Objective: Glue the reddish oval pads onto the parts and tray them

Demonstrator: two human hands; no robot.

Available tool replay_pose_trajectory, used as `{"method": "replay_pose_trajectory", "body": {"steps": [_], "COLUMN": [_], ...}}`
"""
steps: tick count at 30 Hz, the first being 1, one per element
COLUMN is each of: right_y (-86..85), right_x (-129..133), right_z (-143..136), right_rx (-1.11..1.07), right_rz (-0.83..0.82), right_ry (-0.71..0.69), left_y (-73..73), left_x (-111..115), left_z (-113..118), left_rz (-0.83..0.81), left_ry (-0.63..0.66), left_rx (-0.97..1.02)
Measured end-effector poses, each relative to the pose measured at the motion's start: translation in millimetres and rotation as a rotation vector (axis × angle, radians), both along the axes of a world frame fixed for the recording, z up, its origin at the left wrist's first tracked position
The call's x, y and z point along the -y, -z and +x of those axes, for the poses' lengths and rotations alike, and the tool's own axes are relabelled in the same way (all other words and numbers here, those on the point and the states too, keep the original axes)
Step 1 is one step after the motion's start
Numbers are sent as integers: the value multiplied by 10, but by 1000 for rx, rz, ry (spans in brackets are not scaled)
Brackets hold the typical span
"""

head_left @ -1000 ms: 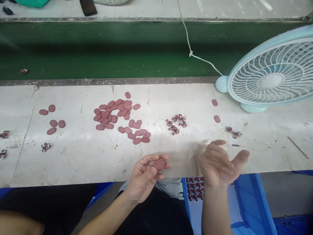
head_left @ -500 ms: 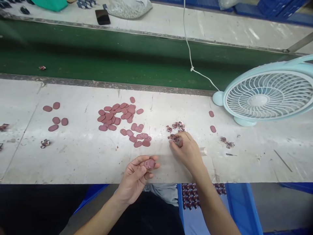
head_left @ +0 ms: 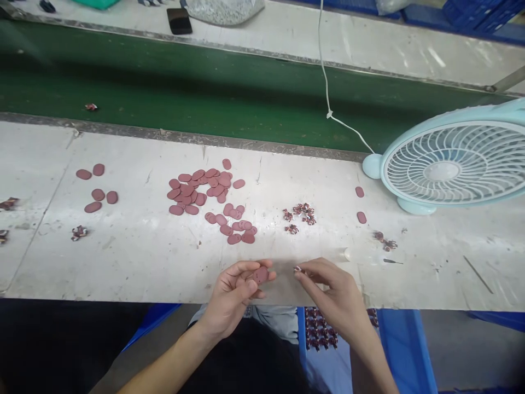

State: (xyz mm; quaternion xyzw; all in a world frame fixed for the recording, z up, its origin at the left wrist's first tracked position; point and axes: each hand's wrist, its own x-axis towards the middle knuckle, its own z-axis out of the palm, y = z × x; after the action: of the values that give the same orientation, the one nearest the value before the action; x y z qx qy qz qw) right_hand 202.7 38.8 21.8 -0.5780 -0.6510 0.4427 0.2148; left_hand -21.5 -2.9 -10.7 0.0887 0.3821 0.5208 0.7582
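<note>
Near the table's front edge, my left hand (head_left: 234,293) pinches a reddish-brown oval disc (head_left: 261,274) with small dark holes. To its right, my right hand (head_left: 332,287) closes thumb and forefinger on a small brown-and-white figure piece (head_left: 297,268), mostly covered by the fingertips. Beyond that hand lies a small cluster of similar figure pieces (head_left: 303,209). Loose oval discs (head_left: 186,191) form a pile at the middle left, with a smaller group of discs (head_left: 234,225) just in front of it.
A pale blue fan (head_left: 443,169) stands at the right, its white cord (head_left: 326,82) running up and back. A blue tray (head_left: 404,339) with rows of brown pieces sits below the table edge. A thin dark rod (head_left: 478,273) lies at right. A phone (head_left: 179,21) rests on the far shelf.
My right hand has drawn back from the cluster toward my left hand with a figure piece in its fingertips. My left hand still holds its disc. The view has shifted slightly.
</note>
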Motion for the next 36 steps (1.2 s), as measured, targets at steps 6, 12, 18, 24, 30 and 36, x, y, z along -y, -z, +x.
{"method": "replay_pose_trajectory", "body": {"steps": [6,12,18,24,30,36], "right_y": [-164,-170,-171,-231,-230,-151], "right_x": [314,301,267,195,181,240], "right_z": [-257,-359,-369,-334,-362,-405], "right_rx": [-454,-475,-451,-372,-503,-663], "right_rz": [-128,-182,-162,-120,-234,-310], "right_ry": [173,168,175,66,101,183], "left_y": [-41,-101,-77,-44,-90,-77], "left_x": [41,41,65,79,50,83], "left_z": [73,103,103,117,200,235], "left_rz": [185,232,155,143,109,102], "left_ry": [65,83,90,100,58,25], "left_rx": [-107,-144,-225,-286,-172,-181]}}
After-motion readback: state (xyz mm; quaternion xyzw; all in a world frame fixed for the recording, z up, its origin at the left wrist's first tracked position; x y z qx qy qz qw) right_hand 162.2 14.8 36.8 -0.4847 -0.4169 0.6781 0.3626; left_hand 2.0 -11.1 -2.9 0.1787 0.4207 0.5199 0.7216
